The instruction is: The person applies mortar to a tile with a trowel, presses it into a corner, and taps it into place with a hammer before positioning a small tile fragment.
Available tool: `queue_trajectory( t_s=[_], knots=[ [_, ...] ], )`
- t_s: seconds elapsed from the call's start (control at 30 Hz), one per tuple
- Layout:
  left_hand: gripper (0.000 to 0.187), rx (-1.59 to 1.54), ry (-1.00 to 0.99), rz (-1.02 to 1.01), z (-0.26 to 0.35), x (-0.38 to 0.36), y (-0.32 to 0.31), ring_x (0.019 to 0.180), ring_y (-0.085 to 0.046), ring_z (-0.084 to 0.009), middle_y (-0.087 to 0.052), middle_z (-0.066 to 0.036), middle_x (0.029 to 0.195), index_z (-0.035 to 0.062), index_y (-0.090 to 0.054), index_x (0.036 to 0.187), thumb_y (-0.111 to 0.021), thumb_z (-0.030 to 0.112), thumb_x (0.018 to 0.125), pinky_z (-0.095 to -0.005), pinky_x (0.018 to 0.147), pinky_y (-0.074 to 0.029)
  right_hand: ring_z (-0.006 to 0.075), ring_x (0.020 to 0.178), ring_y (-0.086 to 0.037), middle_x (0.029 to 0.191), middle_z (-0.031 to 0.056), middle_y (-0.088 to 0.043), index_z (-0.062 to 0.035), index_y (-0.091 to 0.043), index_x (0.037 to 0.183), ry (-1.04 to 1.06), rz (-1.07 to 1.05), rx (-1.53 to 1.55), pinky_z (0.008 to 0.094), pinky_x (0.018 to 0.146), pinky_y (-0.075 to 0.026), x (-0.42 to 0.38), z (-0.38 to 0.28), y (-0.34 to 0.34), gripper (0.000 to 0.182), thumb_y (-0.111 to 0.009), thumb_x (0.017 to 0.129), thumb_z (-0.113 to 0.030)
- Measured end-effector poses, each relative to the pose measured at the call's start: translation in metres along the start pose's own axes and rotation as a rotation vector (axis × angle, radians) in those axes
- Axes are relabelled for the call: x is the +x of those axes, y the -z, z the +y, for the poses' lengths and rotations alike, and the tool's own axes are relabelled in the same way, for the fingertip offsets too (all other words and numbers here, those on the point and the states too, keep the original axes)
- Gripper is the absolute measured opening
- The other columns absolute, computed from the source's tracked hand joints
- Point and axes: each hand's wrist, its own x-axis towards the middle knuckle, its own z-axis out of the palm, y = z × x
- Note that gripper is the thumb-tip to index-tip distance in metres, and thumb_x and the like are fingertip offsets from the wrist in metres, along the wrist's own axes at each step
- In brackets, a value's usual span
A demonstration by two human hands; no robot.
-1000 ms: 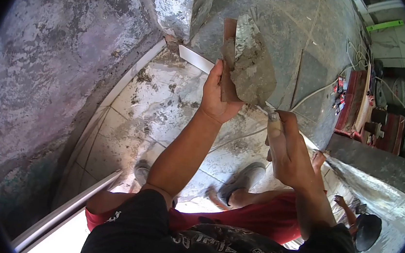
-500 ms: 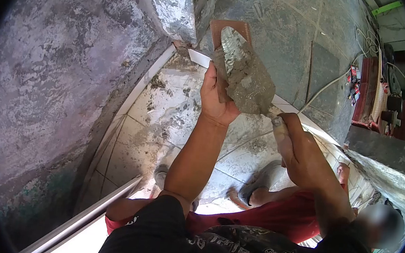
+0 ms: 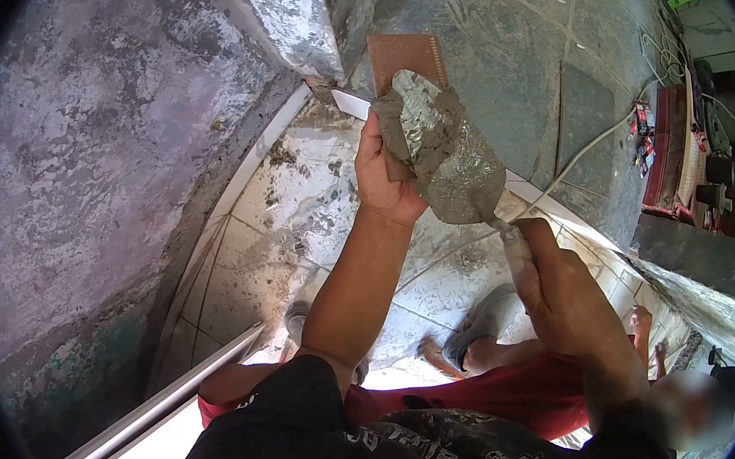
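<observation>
A narrow reddish-brown tile rests in my left hand, the fingers closed on it from below and the thumb along its left side. Grey wet mortar clings to the tile near the thumb. My right hand is wrapped round the handle of a trowel. The trowel's blade, smeared with mortar and shiny near its tip, lies across the tile and hides much of it. The tile's far end is bare.
A white tile strip edges the floor at the corner below a rough plastered wall. Dirty white floor tiles lie beneath my arms. A cable runs over the grey floor at right. A person is at lower right.
The trowel has drawn back toward me over the tile, uncovering more of its far end. More mortar shows on the tile beside my left thumb. Both hands keep their hold.
</observation>
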Motion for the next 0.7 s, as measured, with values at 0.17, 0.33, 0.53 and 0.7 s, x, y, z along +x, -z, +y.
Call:
queue_trajectory(
  t_s=[0.17, 0.33, 0.53, 0.7],
  knots=[
    [0.047, 0.045, -0.001, 0.093, -0.001, -0.001, 0.002, 0.119, -0.055, -0.0320, -0.056, -0.015, 0.130, 0.0057, -0.048, 0.133, -0.030, 0.036, 0.103, -0.0491, 0.099, -0.046, 0.0502, 0.084, -0.058, 0.081, 0.0282, -0.061, -0.0008, -0.038, 0.127, -0.059, -0.046, -0.056, 0.0532, 0.073, -0.043, -0.011, -0.001, 0.005, 0.039, -0.046, 0.092, -0.016],
    [0.046, -0.033, -0.006, 0.079, 0.005, 0.005, 0.006, 0.120, -0.054, -0.0313, -0.056, -0.014, 0.130, 0.0060, -0.049, 0.132, -0.033, 0.037, 0.102, -0.0520, 0.100, -0.045, 0.0469, 0.076, -0.061, 0.073, 0.0263, -0.061, -0.0016, -0.042, 0.117, -0.002, -0.024, -0.100, 0.0526, 0.066, -0.045, -0.025, 0.015, 0.005, 0.029, -0.049, 0.094, -0.018],
    [0.051, -0.023, 0.073, -0.010, 0.026, 0.008, 0.009, 0.130, -0.043, -0.0330, -0.045, -0.015, 0.142, 0.0079, -0.045, 0.137, -0.032, 0.041, 0.100, -0.0607, 0.106, -0.034, 0.0369, 0.072, -0.061, 0.076, 0.0192, -0.059, -0.0021, -0.049, 0.122, -0.074, 0.052, 0.186, 0.0430, 0.067, -0.046, -0.060, 0.040, 0.024, 0.033, -0.050, 0.092, -0.018],
    [0.055, -0.068, 0.195, -0.127, 0.015, 0.003, 0.008, 0.132, -0.039, -0.0373, -0.041, -0.016, 0.145, 0.0086, -0.039, 0.142, -0.027, 0.042, 0.101, -0.0591, 0.108, -0.031, 0.0358, 0.073, -0.060, 0.086, 0.0184, -0.058, -0.0021, -0.047, 0.125, 0.233, 0.241, -0.003, 0.0416, 0.068, -0.047, -0.027, 0.084, 0.053, 0.040, -0.049, 0.088, -0.018]
  ],
)
